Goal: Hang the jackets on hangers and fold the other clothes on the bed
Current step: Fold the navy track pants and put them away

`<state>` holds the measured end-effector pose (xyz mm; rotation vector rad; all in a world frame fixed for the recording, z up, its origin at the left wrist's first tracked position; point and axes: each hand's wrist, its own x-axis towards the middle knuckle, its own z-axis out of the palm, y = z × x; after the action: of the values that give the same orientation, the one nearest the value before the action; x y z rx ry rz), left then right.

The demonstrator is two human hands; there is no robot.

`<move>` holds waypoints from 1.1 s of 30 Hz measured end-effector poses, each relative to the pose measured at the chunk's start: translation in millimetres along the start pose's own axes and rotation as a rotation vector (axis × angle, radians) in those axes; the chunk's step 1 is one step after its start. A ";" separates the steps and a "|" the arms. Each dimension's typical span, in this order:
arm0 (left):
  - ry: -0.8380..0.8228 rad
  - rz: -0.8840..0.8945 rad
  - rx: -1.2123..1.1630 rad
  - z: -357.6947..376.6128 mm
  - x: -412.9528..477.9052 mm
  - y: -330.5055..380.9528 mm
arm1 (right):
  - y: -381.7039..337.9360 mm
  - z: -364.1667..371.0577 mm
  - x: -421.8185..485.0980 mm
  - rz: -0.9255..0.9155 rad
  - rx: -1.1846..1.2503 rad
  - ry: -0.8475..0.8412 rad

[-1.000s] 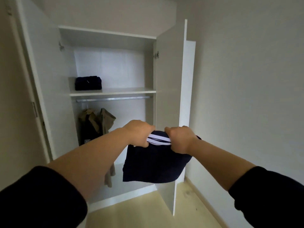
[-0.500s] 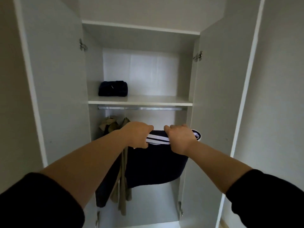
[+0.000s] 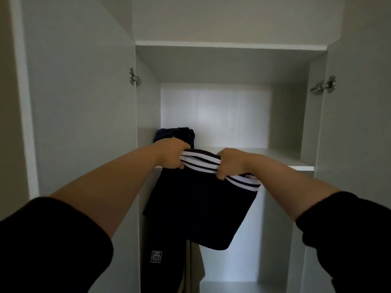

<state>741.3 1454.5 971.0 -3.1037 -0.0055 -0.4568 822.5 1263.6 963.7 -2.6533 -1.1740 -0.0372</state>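
Both hands grip a folded navy garment [image 3: 198, 210] by its white-striped band. Left hand [image 3: 172, 154] is fisted closed on the band's left end; right hand [image 3: 229, 163] is fisted closed further right. The garment hangs in front of the wardrobe shelf [image 3: 275, 157], near its front edge, left of centre. Another folded dark garment [image 3: 175, 133] sits at the shelf's back left corner. Hung jackets [image 3: 160, 256] show below.

Judgement: the step is shelving the folded piece. Lift until its lower edge clears the front edge, slide it in flat beside the existing one, and release both hands together so the folds hold.
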 end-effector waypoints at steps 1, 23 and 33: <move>0.018 -0.003 0.020 -0.4 8.2 -8.9 | 0.6 -5.0 10.1 -0.007 0.028 -0.011; 0.441 -0.041 0.810 40.3 189.4 -151.7 | 74.9 26.5 299.1 -0.549 -0.511 0.749; -0.353 -0.466 0.337 76.4 220.9 -211.3 | 67.3 95.1 363.1 -0.608 -0.356 0.377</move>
<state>974.0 1666.8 962.2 -2.7805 -0.7322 0.0977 1110.6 1505.2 900.7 -2.2790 -1.9032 -0.8771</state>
